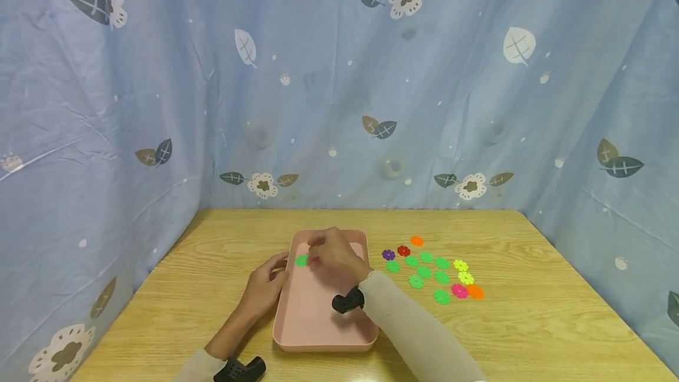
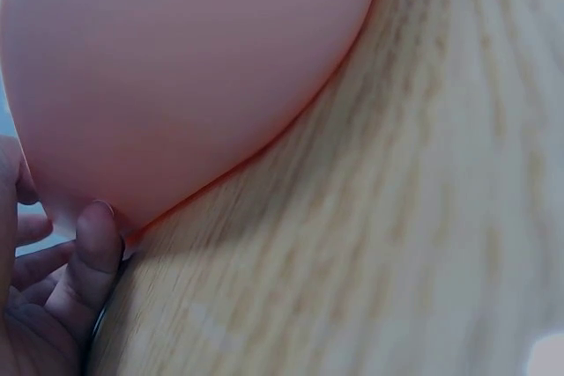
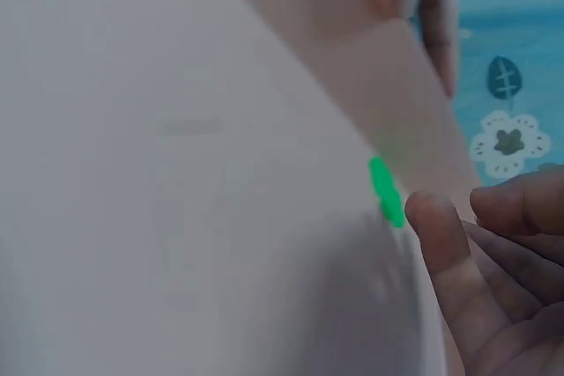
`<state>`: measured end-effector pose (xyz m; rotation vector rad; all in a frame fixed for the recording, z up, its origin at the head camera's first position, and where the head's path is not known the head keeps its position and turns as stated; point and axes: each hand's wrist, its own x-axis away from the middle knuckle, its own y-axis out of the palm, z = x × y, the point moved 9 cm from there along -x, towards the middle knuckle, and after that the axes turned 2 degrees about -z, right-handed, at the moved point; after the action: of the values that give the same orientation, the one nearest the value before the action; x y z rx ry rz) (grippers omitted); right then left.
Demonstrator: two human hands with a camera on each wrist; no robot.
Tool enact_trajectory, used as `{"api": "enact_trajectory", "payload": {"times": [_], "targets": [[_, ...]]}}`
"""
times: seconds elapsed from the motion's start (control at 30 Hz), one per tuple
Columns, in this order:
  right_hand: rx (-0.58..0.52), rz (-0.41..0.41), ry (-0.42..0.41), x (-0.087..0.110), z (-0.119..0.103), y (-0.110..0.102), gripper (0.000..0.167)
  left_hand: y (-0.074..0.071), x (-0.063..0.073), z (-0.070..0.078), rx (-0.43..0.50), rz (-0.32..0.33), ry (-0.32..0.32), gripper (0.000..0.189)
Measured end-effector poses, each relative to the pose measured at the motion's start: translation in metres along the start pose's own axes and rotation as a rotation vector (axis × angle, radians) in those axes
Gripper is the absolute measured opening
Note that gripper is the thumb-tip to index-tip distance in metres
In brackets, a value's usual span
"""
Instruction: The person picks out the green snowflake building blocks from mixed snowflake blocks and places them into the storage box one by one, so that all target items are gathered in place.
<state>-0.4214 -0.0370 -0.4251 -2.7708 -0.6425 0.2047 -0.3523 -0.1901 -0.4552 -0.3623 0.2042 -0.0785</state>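
**Green disc lies in the pink tray, beside the right hand's fingertips**

The green disc (image 1: 301,260) sits left of centre in the lower half of the head view, on the tray floor near its left wall. It looks like thin, stiff plastic: probably very light, smooth and hard to break, though lying flat it may be awkward to lift. The notched edge, pinched between thumb and fingertip, seems the best place to take hold.

The right hand (image 1: 337,252) hangs over the upper part of the tray, its fingers loosely bent and nothing visible between them. The left hand (image 1: 265,285) rests against the outside of the tray's left wall, fingers relaxed.

The pink tray (image 1: 313,324), at the lower centre of the head view, appears rigid and light enough to slide if nudged; its side walls offer the steadiest hold. The green disc is the only piece visible in it, though the right arm hides part of the floor. To the right, loose discs (image 1: 424,272) in green, yellow, orange, pink, red and purple lie on the wooden counter (image 1: 541,305).
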Motion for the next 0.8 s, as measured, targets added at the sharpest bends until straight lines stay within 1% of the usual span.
{"api": "enact_trajectory", "payload": {"times": [0.17, 0.33, 0.5, 0.63, 0.8], "targets": [[-0.033, 0.023, -0.01, 0.006, -0.011, -0.009, 0.029, 0.0, 0.0, 0.0, -0.012, 0.007, 0.005, 0.047], [0.017, 0.066, -0.039, 0.013, -0.025, -0.021, 0.027, 0.0, 0.0, 0.0, -0.022, 0.011, 0.008, 0.047], [0.078, 0.137, -0.111, 0.027, -0.036, -0.041, 0.02, 0.002, 0.0, -0.001, -0.013, -0.001, 0.01, 0.047], [0.058, 0.202, -0.155, 0.041, -0.039, -0.059, 0.015, 0.003, 0.0, 0.0, 0.0, -0.002, 0.008, 0.047], [0.045, 0.275, -0.148, 0.058, -0.032, -0.079, 0.015, 0.002, 0.001, 0.0, 0.013, -0.007, 0.0, 0.047]]}}
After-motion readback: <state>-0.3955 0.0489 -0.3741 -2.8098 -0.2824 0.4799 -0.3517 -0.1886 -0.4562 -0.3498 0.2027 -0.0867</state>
